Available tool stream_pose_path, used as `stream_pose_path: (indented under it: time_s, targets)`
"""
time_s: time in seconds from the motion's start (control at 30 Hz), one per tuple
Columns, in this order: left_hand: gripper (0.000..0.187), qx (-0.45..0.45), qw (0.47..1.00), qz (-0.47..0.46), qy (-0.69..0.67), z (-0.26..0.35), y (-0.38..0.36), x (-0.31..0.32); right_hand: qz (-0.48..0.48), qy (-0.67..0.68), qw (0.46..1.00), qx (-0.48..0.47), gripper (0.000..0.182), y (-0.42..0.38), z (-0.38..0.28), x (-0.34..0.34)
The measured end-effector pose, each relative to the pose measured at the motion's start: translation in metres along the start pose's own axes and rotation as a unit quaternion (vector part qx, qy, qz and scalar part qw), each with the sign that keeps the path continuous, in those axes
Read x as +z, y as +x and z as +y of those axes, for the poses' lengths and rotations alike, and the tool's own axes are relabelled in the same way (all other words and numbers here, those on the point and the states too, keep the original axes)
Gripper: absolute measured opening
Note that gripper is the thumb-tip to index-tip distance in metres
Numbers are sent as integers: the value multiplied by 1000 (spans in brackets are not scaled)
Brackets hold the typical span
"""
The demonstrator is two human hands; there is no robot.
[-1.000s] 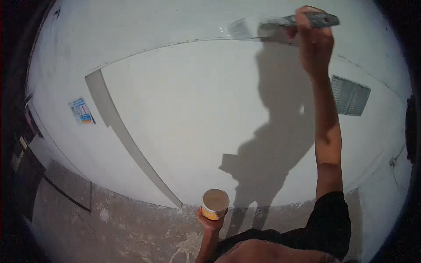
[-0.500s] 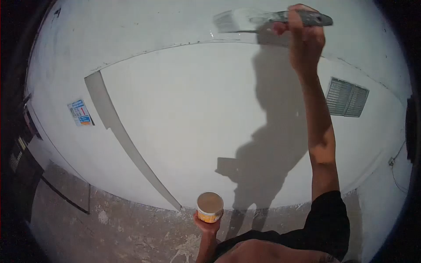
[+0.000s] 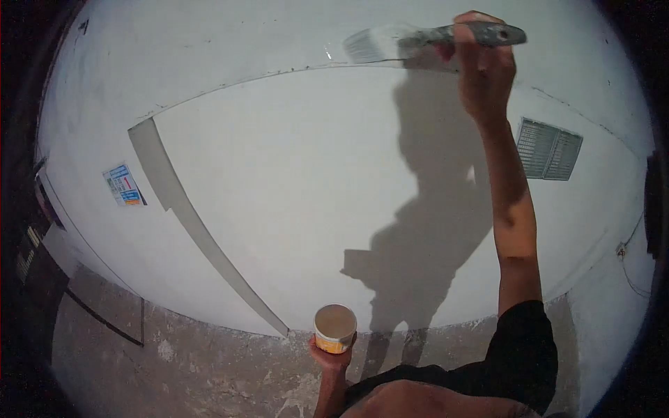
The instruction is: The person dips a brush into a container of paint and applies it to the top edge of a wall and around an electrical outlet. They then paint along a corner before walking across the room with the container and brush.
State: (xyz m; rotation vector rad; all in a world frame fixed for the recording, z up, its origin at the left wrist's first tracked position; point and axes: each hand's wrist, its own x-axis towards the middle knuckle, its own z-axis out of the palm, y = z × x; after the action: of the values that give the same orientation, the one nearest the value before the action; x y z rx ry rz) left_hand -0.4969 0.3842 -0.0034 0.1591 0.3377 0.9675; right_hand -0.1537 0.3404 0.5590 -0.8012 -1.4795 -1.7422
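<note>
My right hand (image 3: 489,73) is raised high and closed around the dark handle of a wide paintbrush (image 3: 446,35). The brush lies sideways, its pale bristles pointing left near the wall (image 3: 265,153), just above a long horizontal edge line. Whether the bristles press on the wall is hard to tell. A small wet glint shows left of the bristle tips. Low in front of me, my left hand (image 3: 332,358) grips a small tub (image 3: 335,329) with a white rim and a yellow-orange label. Pale liquid paint appears inside it.
A grey vertical strip (image 3: 202,230) runs down the wall at left, beside a printed notice (image 3: 125,184). A metal vent grille (image 3: 549,148) sits at right, with a cable (image 3: 627,268) further right. Rough concrete floor (image 3: 209,369) lies below, and my shadow covers part of the wall.
The brush has dropped slightly, its bristles now closer to the edge line and sharper to see. The view has shifted a little. The tub stays held in my left hand.
</note>
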Motion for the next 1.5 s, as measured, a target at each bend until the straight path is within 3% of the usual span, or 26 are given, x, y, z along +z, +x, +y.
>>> stream_pose_path:
  time_s: [0.07, 0.2, 0.27, 0.33, 0.4, 0.47, 0.5, 0.53, 0.6, 0.73, 0.8, 0.83, 0.87, 0.93, 0.97, 1.07, 1.2, 1.27, 1.33, 1.4, 1.43, 1.5]
  targets:
    - [76, -3, 1000, -13, -5, -2, 4, -3, 79, 261, 945, 179, 33, -6, -3, 4]
    - [75, -6, 999, -14, 36, -3, 5, -3, 2, 188, 970, 153, 33, -3, -6, 7]
    - [74, -1, 1000, 1, 26, -4, 0, 1, 42, 201, 971, 125, 32, -8, -4, 9]
    - [73, 6, 1000, 12, 15, -4, 0, 7, 66, 238, 952, 183, 31, -5, -7, 1]
    - [73, -8, 1000, 15, -2, -2, -2, 9, 71, 240, 953, 169, 32, -2, -3, 5]
    - [72, -12, 1000, 4, 11, -4, 6, -3, 45, 50, 997, 47, 30, 2, 1, 8]
    - [72, -11, 1000, -6, 21, -3, 7, -3, 10, 121, 986, 116, 31, 0, -5, 5]
    - [72, -10, 1000, -6, 22, -2, 6, -4, 11, 122, 986, 117, 31, -2, -6, 3]
    - [71, -8, 1000, 2, -7, -5, 5, -1, 56, 236, 953, 181, 33, -5, -5, 2]
    - [70, -11, 999, -40, 17, -6, 5, -2, 35, 165, 976, 140, 34, -4, -2, 9]
    - [71, -6, 1000, 6, 30, -7, 3, 1, 149, 138, 977, 61, 36, -2, 5, 27]
    - [71, -5, 999, 5, 31, -5, 5, -4, -26, 72, 993, 89, 31, 3, -3, -9]
    - [72, -20, 1000, 1, 10, -5, 6, -12, -24, 74, 993, 88, 31, 0, -5, -11]
    - [73, -35, 999, -6, -16, -7, 6, -8, 69, 234, 950, 195, 30, -4, -5, -9]
    - [73, -21, 1000, -2, 7, -7, 5, -6, 96, 272, 940, 181, 30, -5, -2, -3]
    - [74, -14, 1000, 12, 23, -8, 1, -4, 19, 153, 975, 158, 32, -6, 3, -9]
    - [74, -10, 1000, 21, 10, -7, -2, 0, 9, 165, 977, 133, 33, -10, 7, -18]
    - [74, -11, 1000, 21, 19, -6, 3, -6, 74, 221, 960, 156, 32, -13, 8, -18]
    - [73, -14, 999, 22, 32, -6, 3, -9, 71, 215, 957, 183, 31, -12, 6, -19]
    - [74, -8, 999, 28, 37, -6, 2, -6, 43, 250, 956, 147, 33, -16, 15, -14]
    - [74, -6, 999, 29, 37, -4, 1, -2, 7, 174, 975, 139, 32, -17, 19, -20]
    - [73, -18, 999, 24, 28, -3, -2, 7, 36, 212, 966, 142, 31, -15, 16, -21]
